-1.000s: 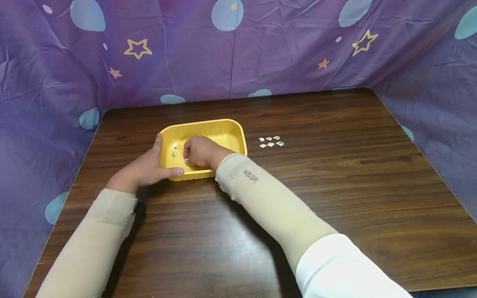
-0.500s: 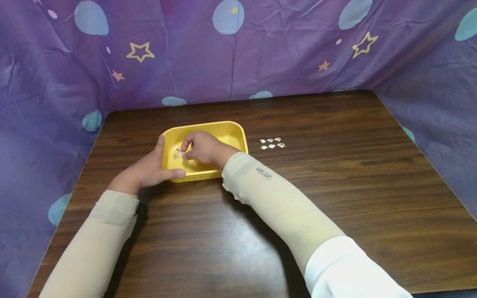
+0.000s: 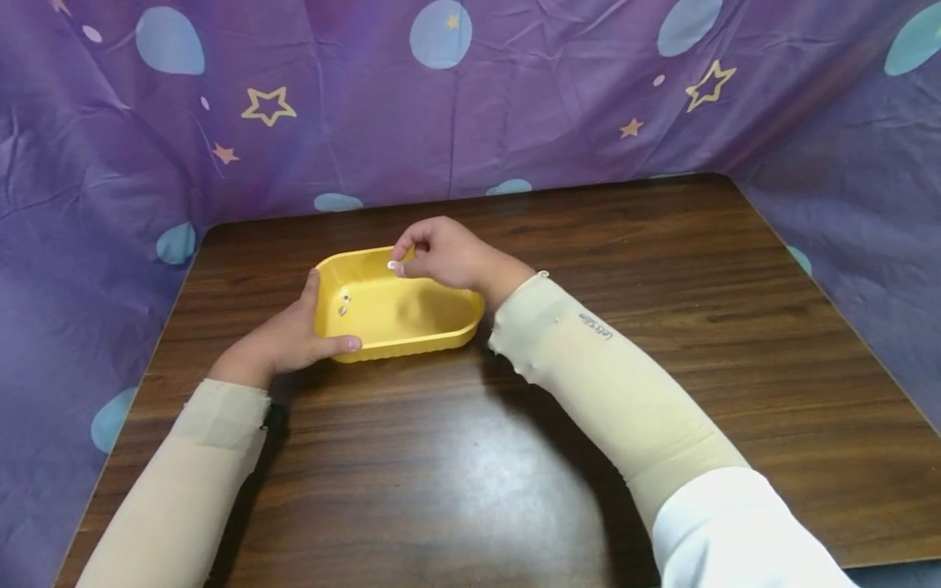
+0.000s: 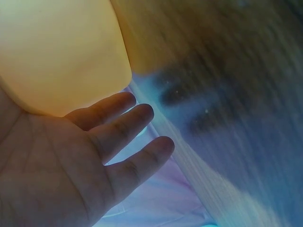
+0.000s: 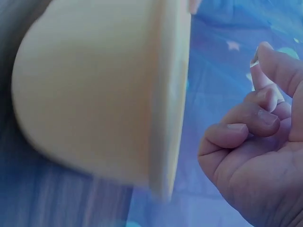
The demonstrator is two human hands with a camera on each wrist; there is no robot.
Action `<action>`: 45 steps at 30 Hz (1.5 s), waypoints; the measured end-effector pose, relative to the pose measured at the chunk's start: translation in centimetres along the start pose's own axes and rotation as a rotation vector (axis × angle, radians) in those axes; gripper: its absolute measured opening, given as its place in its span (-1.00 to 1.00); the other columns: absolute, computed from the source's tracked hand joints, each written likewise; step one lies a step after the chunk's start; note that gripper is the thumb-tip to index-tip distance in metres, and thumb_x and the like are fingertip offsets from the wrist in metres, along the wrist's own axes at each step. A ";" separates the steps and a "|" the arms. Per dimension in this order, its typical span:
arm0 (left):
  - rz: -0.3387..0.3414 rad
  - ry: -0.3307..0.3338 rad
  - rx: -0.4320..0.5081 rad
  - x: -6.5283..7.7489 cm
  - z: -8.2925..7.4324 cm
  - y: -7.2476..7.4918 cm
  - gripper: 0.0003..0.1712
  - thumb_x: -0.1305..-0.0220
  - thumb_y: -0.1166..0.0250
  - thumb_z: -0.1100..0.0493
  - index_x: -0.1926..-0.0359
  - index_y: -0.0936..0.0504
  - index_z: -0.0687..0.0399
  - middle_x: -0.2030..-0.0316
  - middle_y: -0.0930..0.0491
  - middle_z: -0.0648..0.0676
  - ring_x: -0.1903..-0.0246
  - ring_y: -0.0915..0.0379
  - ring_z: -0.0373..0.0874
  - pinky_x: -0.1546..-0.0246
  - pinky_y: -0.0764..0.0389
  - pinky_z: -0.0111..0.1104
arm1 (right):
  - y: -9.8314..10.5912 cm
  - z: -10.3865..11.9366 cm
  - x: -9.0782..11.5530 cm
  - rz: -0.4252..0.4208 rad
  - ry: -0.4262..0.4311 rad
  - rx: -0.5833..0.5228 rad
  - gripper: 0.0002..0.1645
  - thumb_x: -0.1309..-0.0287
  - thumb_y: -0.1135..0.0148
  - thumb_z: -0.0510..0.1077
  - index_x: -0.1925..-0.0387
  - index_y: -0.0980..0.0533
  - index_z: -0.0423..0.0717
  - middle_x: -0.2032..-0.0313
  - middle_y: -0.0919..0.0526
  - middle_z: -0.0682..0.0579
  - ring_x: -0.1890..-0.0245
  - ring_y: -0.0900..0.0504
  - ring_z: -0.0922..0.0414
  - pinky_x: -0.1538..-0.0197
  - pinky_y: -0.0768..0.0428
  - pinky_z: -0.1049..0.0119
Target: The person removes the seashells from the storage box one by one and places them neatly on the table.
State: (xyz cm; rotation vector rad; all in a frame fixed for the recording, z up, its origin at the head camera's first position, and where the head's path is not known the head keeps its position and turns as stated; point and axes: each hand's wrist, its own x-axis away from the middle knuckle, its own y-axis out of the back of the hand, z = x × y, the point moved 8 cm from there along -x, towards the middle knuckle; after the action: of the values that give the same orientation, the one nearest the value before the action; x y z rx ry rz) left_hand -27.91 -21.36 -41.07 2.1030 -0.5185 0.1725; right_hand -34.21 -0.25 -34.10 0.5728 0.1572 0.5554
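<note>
A yellow plastic tub (image 3: 400, 349) stands on the table. My left hand (image 3: 285, 336) rests against its left end, thumb laid along the front rim; in the left wrist view, three fingers (image 4: 128, 127) extend straight beside the tub's wall. My right hand (image 3: 459, 255) is raised above the tub's far right part. Between thumb and index finger it pinches a small white seashell (image 3: 392, 265), whose edge also shows as a thin shell edge (image 5: 254, 61) in the right wrist view. Small shells (image 3: 343, 310) lie inside the tub at the left.
Right of the tub, one small shell (image 3: 543, 273) peeks out past the right sleeve (image 3: 588, 367); the others there are hidden behind hand and arm. The brown wooden table (image 3: 735, 327) is backed by a purple curtain (image 3: 382, 98) with stars.
My right hand has lifted the pinched shell up from the tub's floor and moved it right and away, its forearm now covering most of the table shells. The left hand stays on the tub.
</note>
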 end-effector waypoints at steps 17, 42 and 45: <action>-0.008 0.016 0.006 0.3 0.2 0.2 0.63 -0.24 -0.42 -0.37 -0.59 0.71 0.25 -0.54 -0.01 0.61 -0.40 -0.24 0.37 -0.47 -0.20 0.25 | 7.6 -7.0 4.5 -0.088 -0.130 0.167 -0.81 -0.30 -0.46 -0.07 0.18 -0.73 -0.12 0.55 -0.53 0.12 0.52 -0.49 0.19 0.39 -0.48 0.34; -0.012 0.004 0.019 0.0 0.1 0.0 0.62 -0.24 -0.42 -0.37 -0.59 0.70 0.23 -0.54 -0.03 0.60 -0.38 -0.25 0.34 -0.46 -0.22 0.23 | 6.3 -13.0 6.9 0.072 -0.244 0.366 -0.88 -0.19 -0.54 -0.17 0.31 -0.72 -0.12 0.31 -0.74 0.04 0.29 -0.52 0.10 0.11 -0.46 0.22; -0.011 0.003 0.014 0.0 0.1 0.0 0.62 -0.24 -0.42 -0.37 -0.59 0.70 0.23 -0.54 -0.03 0.60 -0.37 -0.26 0.34 -0.46 -0.23 0.23 | 6.2 -13.1 7.0 0.087 -0.256 0.390 -0.88 -0.21 -0.53 -0.18 0.32 -0.71 -0.12 0.19 -0.81 0.00 0.23 -0.56 0.08 0.04 -0.49 0.18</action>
State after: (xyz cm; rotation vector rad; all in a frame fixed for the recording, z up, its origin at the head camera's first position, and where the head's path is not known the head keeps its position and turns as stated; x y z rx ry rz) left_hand -27.87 -21.42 -41.09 2.1183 -0.5053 0.1731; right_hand -34.96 13.98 -41.56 1.0279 -0.0040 0.5331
